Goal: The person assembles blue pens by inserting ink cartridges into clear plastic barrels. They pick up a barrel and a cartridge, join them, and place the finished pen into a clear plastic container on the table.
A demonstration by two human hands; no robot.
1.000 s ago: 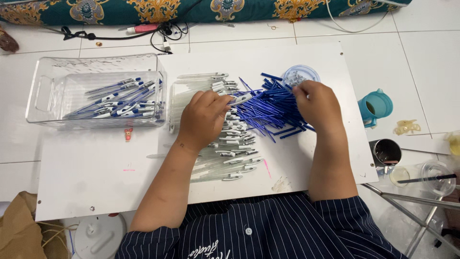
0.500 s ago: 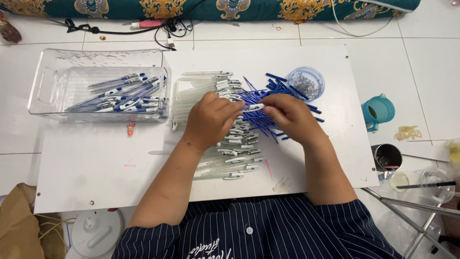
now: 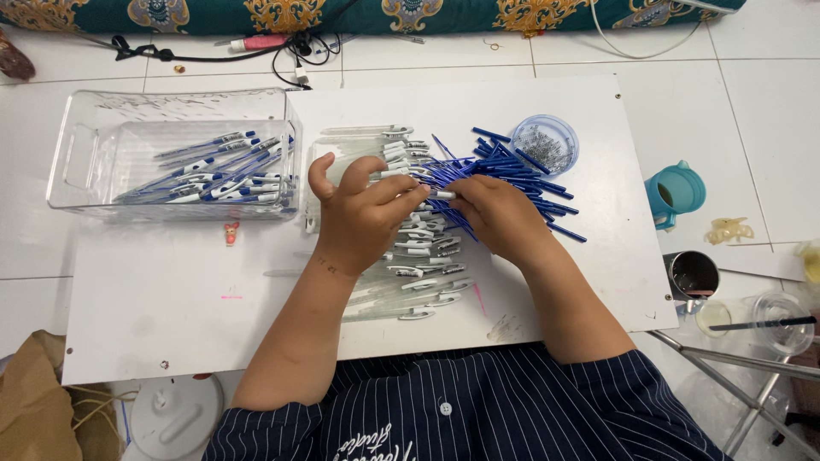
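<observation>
Left hand (image 3: 363,213), right hand (image 3: 495,213) pinch pen barrel (image 3: 442,195).

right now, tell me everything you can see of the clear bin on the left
The clear bin is a rectangular, see-through plastic box with rounded corners, a thick rim and a handle cutout in its left end. It stands upright and open, no lid, partly on the white board and partly on the tiled floor. Inside lies a loose layer of assembled pens, clear with blue and white parts, mostly pointing lengthwise. Neither hand touches it; the left hand is nearest.
</observation>
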